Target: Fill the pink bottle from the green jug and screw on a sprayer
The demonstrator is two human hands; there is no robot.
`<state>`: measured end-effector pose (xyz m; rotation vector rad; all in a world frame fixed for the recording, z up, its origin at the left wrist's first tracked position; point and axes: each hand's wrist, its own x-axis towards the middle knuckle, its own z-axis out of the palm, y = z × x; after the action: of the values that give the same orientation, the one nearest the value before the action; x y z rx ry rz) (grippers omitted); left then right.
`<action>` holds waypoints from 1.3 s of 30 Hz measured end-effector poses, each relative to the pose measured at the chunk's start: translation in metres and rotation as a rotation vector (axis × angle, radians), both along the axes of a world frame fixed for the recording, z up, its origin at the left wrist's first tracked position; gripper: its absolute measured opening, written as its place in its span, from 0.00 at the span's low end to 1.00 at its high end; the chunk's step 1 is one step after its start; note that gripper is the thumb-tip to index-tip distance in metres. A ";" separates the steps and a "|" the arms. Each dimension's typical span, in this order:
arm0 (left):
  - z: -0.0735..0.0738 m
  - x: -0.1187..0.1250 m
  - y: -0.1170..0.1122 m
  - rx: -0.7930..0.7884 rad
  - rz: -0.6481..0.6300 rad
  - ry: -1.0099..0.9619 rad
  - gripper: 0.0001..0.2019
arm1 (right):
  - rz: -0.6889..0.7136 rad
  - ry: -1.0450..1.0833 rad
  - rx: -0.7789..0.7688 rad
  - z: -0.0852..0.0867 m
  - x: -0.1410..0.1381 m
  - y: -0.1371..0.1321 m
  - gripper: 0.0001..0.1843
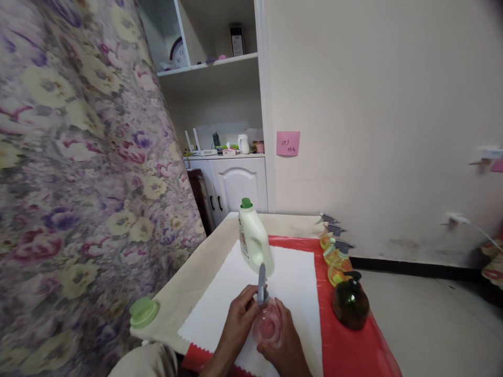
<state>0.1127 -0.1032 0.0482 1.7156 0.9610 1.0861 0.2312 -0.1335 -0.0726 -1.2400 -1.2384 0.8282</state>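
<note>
Pink spray bottle (268, 324) sits low and near the front edge of the desk (204, 267), on the white sheet (291, 277) that covers part of the red mat (349, 345). Both hands close around it. The left hand (239, 314) comes in from the left, its grip curled about the neck just below the grey trigger head (261, 283), thumb and fingers wrapped close. The right hand (285, 340) cups the round pink body from the right and below, its grip closed against the plastic. How tightly either presses cannot be told.

The bottle's long axis runs roughly upright, leaning a little away from the person, with the grey head at the top pointing up the desk toward the white detergent jug (254, 241), which stands just beyond it on the same sheet. Neither hand is clearly nearer: the left has the top end, the right has the bottom.

To the right, along the mat's edge, stand 3 yellow spray bottles (334, 256) in a row and 1 dark pump bottle (351, 303), well apart from the hands. A green lid (144, 312) lies at the left corner of the desk.
</note>
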 end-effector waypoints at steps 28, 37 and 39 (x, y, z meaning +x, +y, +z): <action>0.005 -0.001 -0.013 -0.281 0.086 -0.313 0.23 | 0.132 -0.006 0.238 0.017 0.029 -0.027 0.33; 0.009 0.003 -0.017 -0.271 0.093 -0.256 0.23 | -0.029 0.093 0.200 0.009 0.019 -0.030 0.37; 0.010 0.005 -0.018 -0.257 0.103 -0.228 0.22 | -0.075 0.089 0.173 0.009 0.018 -0.031 0.35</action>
<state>0.1174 -0.1213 0.0578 1.3174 1.0037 1.1423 0.2494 -0.1643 -0.0641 -1.0922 -1.1597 0.6996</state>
